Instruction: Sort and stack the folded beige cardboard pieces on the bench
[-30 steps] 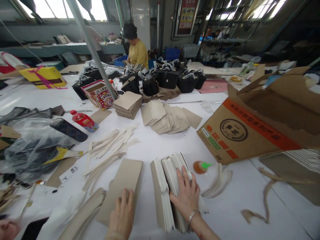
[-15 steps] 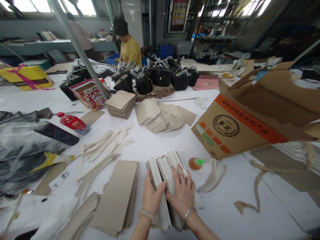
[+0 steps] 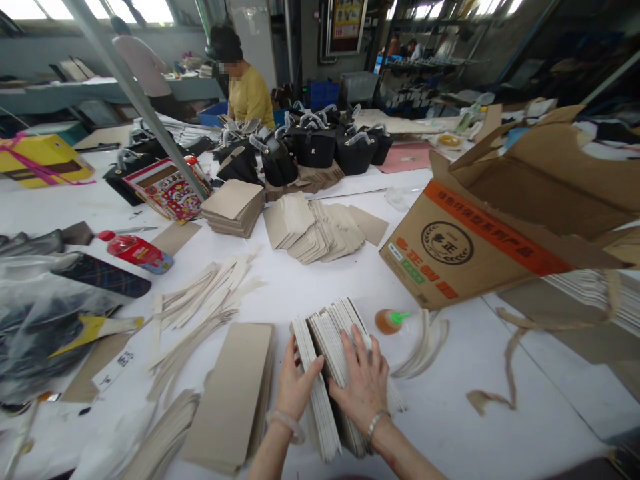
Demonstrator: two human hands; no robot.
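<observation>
Two stacks of cut cardboard pieces stand on edge side by side in front of me, with a dark gap between them. My left hand (image 3: 299,383) grips the narrower left stack (image 3: 320,407), its thumb over the near face and its fingers at the outer side. Across the wider right stack (image 3: 327,327) spreads my right hand (image 3: 361,373). Its thumb sits in the gap and its fingers reach over the upper edges. Left of them lies a pile of flat cardboard panels (image 3: 230,393). A small glue bottle (image 3: 387,321) with a green tip lies beyond my right hand.
Cardboard strips (image 3: 200,293) lie at left; curved strips (image 3: 430,343) lie at right. Cardboard piles (image 3: 233,203), (image 3: 315,230) and black handbags (image 3: 313,147) stand farther back. A large open carton (image 3: 445,240) is at right, a red bottle (image 3: 135,250) at left. A co-worker (image 3: 250,93) sits behind.
My left hand has shifted slightly left and opened the gap between the stacks a little, tilting the left one. My right hand stays on its stack. The view has swung slightly.
</observation>
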